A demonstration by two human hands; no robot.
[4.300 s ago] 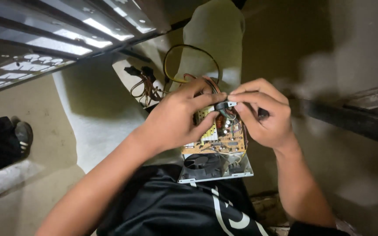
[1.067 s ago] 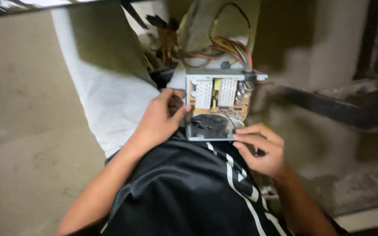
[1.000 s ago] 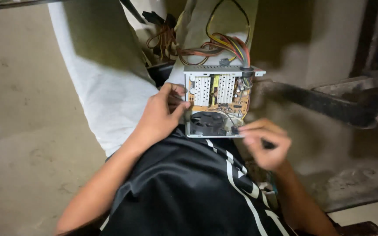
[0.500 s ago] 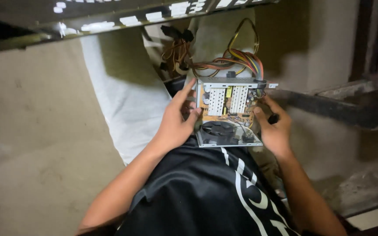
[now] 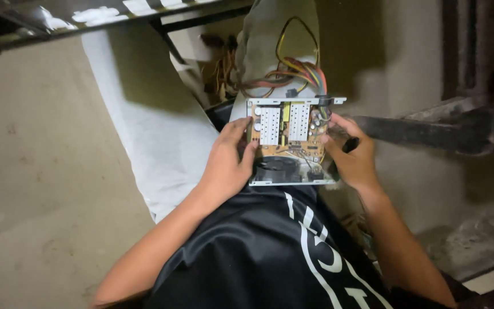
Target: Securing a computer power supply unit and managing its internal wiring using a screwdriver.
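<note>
In the head view, just above frame centre, your left hand [image 5: 224, 166] grips one open power supply unit [image 5: 290, 142] by its left edge; your right hand [image 5: 353, 157] clasps its right edge, pinching one dark tool [image 5: 350, 145]. Its long axis runs up-frame, with one wire bundle [image 5: 284, 71] beyond.

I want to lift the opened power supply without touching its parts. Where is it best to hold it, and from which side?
Probably by the bare metal side walls of the power supply, coming from left and right, as the left hand and right hand do now. The open top exposes the circuit board and fan, and the coloured wires leave the far end, so those sides are poorer.
</note>
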